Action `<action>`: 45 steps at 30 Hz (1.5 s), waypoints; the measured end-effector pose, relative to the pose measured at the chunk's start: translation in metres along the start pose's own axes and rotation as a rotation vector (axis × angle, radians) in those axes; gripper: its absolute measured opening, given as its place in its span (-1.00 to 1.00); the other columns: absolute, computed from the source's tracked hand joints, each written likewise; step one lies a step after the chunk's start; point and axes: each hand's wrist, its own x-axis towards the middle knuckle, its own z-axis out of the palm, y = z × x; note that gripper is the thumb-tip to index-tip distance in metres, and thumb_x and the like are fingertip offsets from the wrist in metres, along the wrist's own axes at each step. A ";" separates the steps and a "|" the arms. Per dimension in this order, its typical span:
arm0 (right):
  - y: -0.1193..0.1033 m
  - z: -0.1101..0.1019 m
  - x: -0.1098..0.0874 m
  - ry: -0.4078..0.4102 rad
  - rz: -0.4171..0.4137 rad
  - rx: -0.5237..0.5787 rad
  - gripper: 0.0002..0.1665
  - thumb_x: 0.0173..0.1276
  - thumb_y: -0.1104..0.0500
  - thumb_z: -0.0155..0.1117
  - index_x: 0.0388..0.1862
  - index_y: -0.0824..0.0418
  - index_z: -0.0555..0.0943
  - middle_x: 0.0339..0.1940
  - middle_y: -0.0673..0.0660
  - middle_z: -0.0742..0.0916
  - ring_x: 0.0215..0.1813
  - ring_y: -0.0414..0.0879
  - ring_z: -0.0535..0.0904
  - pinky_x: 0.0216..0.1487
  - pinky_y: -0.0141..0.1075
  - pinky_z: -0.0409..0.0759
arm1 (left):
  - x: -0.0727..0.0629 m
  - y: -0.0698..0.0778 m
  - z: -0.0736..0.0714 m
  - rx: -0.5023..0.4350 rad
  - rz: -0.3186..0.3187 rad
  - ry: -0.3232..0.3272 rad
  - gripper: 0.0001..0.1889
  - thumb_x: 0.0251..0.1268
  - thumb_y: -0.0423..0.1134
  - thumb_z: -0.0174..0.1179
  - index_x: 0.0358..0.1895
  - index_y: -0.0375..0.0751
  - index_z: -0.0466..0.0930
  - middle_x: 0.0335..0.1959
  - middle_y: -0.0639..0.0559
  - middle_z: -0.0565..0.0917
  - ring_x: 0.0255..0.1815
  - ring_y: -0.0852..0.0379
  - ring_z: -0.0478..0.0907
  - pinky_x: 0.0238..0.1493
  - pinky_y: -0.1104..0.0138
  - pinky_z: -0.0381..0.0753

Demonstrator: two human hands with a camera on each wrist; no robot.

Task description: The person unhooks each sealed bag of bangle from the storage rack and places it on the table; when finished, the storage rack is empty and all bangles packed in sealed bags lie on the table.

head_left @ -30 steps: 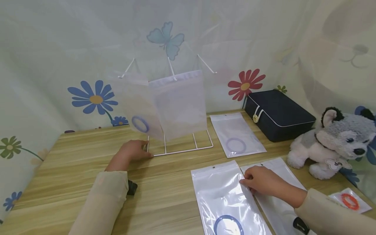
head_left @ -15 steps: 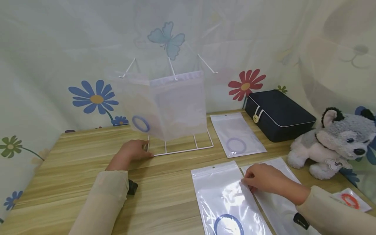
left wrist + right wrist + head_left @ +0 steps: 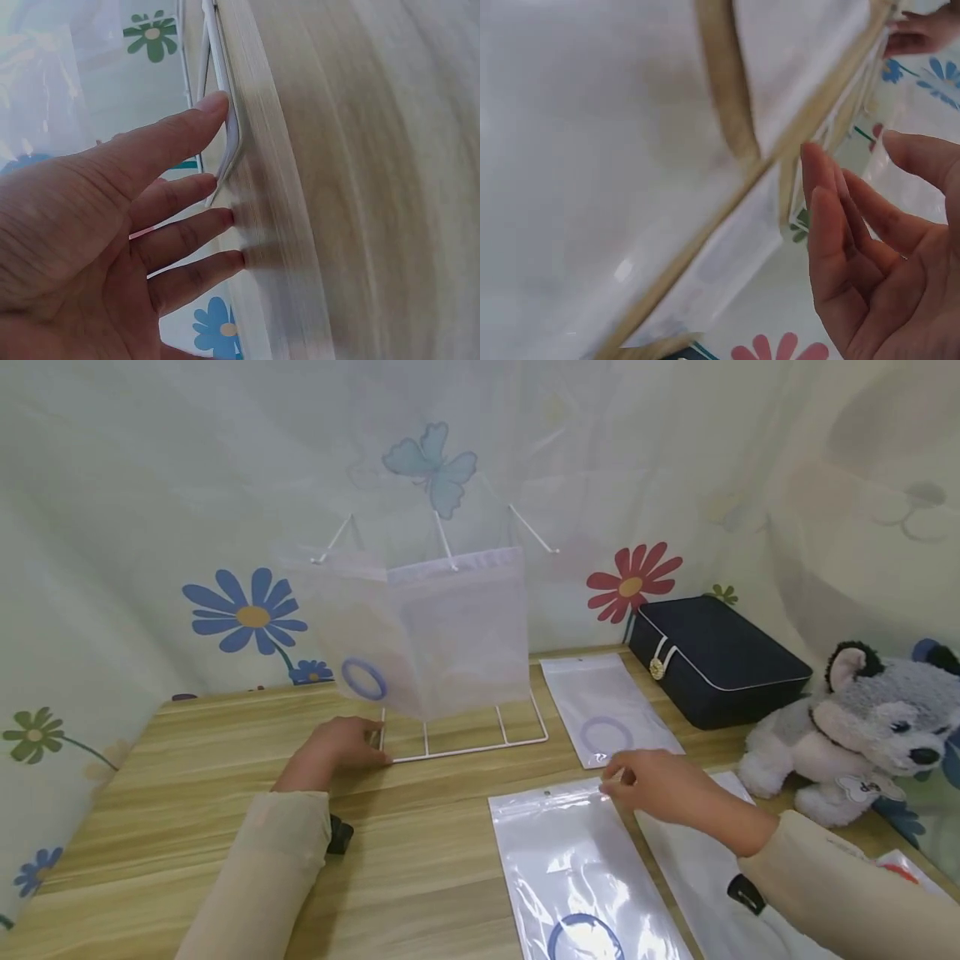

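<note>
My left hand (image 3: 341, 746) rests at the left front corner of a white wire display rack (image 3: 472, 749). The left wrist view shows its thumb (image 3: 211, 109) on the wire, fingers extended by the corner. Two translucent zip bags hang from the rack, a front bag (image 3: 468, 627) and a left bag with a blue ring (image 3: 363, 678). My right hand (image 3: 660, 789) hovers at the top right corner of a flat zip bag (image 3: 555, 852) holding a dark blue ring (image 3: 585, 920). In the right wrist view, its thumb (image 3: 922, 154) and fingers are apart, with nothing between them.
Another bag (image 3: 607, 693) with a pale purple ring lies right of the rack. A further white bag (image 3: 682, 868) is partly under my right arm. A black case (image 3: 720, 652) and plush husky (image 3: 877, 727) stand right; a small packet (image 3: 911, 868) lies below.
My right hand has lifted and moved slightly up and left from the flat bags' edges to the nearer bag's top corner. My left hand stays at the rack.
</note>
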 end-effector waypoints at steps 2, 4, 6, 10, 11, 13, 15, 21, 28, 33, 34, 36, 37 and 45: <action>-0.003 -0.007 0.012 0.072 -0.062 0.047 -0.64 0.40 0.09 0.31 0.06 0.28 0.61 -0.28 0.11 0.72 -0.27 -0.02 0.64 -0.25 -0.15 0.64 | 0.000 0.001 0.000 0.000 0.000 0.005 -0.26 0.20 0.06 0.34 0.39 -0.27 0.42 0.29 -0.39 0.47 0.30 -0.41 0.38 0.29 -0.15 0.35; -0.006 -0.013 0.026 0.156 -0.128 0.099 -0.56 0.41 0.12 0.30 0.17 0.34 0.55 -0.08 0.25 0.70 -0.05 0.13 0.64 -0.03 -0.03 0.65 | 0.001 0.001 0.001 0.002 0.002 0.009 -0.27 0.18 0.06 0.35 0.37 -0.26 0.45 0.29 -0.38 0.48 0.30 -0.40 0.38 0.30 -0.14 0.35; -0.009 -0.018 0.041 0.224 -0.161 0.156 -0.47 0.43 0.14 0.27 0.28 0.37 0.47 0.13 0.35 0.62 0.19 0.24 0.54 0.17 0.10 0.54 | 0.001 0.001 0.003 -0.004 0.005 0.014 -0.28 0.16 0.05 0.37 0.35 -0.26 0.47 0.28 -0.37 0.49 0.30 -0.39 0.39 0.30 -0.13 0.35; -0.021 -0.027 0.067 0.309 -0.151 0.300 -0.31 0.49 0.10 0.19 0.47 0.35 0.25 0.42 0.37 0.39 0.46 0.26 0.26 0.37 0.18 0.31 | 0.001 0.001 0.009 -0.025 0.021 0.030 -0.30 0.13 0.02 0.39 0.32 -0.26 0.50 0.23 -0.37 0.54 0.26 -0.37 0.43 0.28 -0.11 0.39; -0.024 -0.028 0.073 0.323 -0.139 0.343 -0.27 0.51 0.09 0.18 0.51 0.33 0.19 0.47 0.35 0.34 0.50 0.23 0.20 0.40 0.18 0.27 | 0.001 0.001 0.010 -0.032 0.026 0.032 -0.30 0.12 0.01 0.40 0.32 -0.26 0.51 0.22 -0.36 0.55 0.25 -0.37 0.44 0.27 -0.11 0.40; -0.031 -0.030 0.083 0.345 -0.127 0.437 -0.21 0.53 0.06 0.15 0.57 0.28 0.08 0.53 0.31 0.26 0.55 0.18 0.12 0.45 0.16 0.18 | 0.002 0.002 0.014 -0.044 0.033 0.039 -0.31 0.12 0.00 0.40 0.31 -0.26 0.51 0.20 -0.35 0.57 0.24 -0.36 0.46 0.26 -0.11 0.40; -0.037 -0.029 0.092 0.358 -0.126 0.531 -0.16 0.54 0.03 0.12 0.61 0.22 -0.02 0.56 0.28 0.23 0.58 0.14 0.08 0.48 0.14 0.13 | 0.003 0.002 0.017 -0.053 0.037 0.041 -0.31 0.12 0.00 0.40 0.31 -0.26 0.51 0.20 -0.35 0.57 0.24 -0.36 0.46 0.27 -0.11 0.40; -0.052 -0.021 0.107 0.373 -0.116 0.728 -0.19 0.57 -0.03 0.06 0.62 0.12 -0.03 0.47 0.34 0.36 0.50 0.19 0.24 0.46 0.09 0.21 | 0.003 0.005 0.022 -0.045 0.042 0.033 -0.30 0.10 0.00 0.42 0.30 -0.27 0.52 0.18 -0.34 0.59 0.22 -0.33 0.49 0.26 -0.07 0.42; -0.065 -0.011 0.105 0.499 -0.056 0.701 -0.46 0.46 -0.05 0.25 0.23 0.27 0.44 0.05 0.28 0.61 0.13 0.11 0.52 0.19 -0.09 0.49 | -0.003 0.007 0.019 -0.040 0.017 0.034 -0.31 0.11 -0.01 0.41 0.31 -0.25 0.52 0.17 -0.33 0.59 0.21 -0.31 0.50 0.25 -0.06 0.44; -0.068 -0.009 0.097 0.577 -0.106 0.603 -0.65 0.43 -0.05 0.28 -0.12 0.24 0.57 -0.23 0.16 0.65 -0.21 0.00 0.55 -0.16 -0.28 0.56 | -0.004 0.003 0.015 -0.036 0.002 0.030 -0.30 0.14 0.01 0.40 0.33 -0.25 0.50 0.24 -0.35 0.54 0.27 -0.34 0.44 0.29 -0.08 0.39; -0.068 -0.009 0.095 0.587 -0.122 0.575 -0.66 0.44 -0.05 0.27 -0.15 0.23 0.59 -0.28 0.14 0.65 -0.27 -0.01 0.54 -0.23 -0.29 0.55 | -0.005 0.002 0.014 -0.040 -0.002 0.028 -0.30 0.15 0.01 0.40 0.34 -0.24 0.49 0.25 -0.35 0.53 0.28 -0.35 0.43 0.30 -0.09 0.38; -0.069 -0.009 0.092 0.602 -0.152 0.522 -0.66 0.46 -0.05 0.24 -0.19 0.23 0.62 -0.39 0.14 0.64 -0.37 -0.02 0.52 -0.33 -0.29 0.53 | -0.005 0.000 0.012 -0.048 -0.009 0.028 -0.30 0.15 0.01 0.40 0.35 -0.24 0.48 0.26 -0.35 0.52 0.29 -0.35 0.42 0.31 -0.09 0.37; -0.070 -0.010 0.090 0.611 -0.164 0.493 -0.65 0.47 -0.05 0.23 -0.18 0.23 0.64 -0.42 0.14 0.63 -0.40 -0.02 0.51 -0.37 -0.27 0.51 | -0.005 -0.001 0.012 -0.049 -0.009 0.027 -0.29 0.16 0.00 0.39 0.35 -0.24 0.48 0.27 -0.35 0.52 0.29 -0.36 0.41 0.31 -0.10 0.37; -0.077 -0.019 0.075 0.670 -0.204 0.356 -0.60 0.50 -0.05 0.18 0.02 0.23 0.67 -0.15 0.17 0.75 -0.15 0.04 0.64 -0.13 -0.12 0.58 | -0.007 -0.005 0.004 -0.038 -0.005 0.040 -0.29 0.17 0.00 0.37 0.35 -0.27 0.47 0.28 -0.35 0.50 0.30 -0.38 0.39 0.32 -0.11 0.35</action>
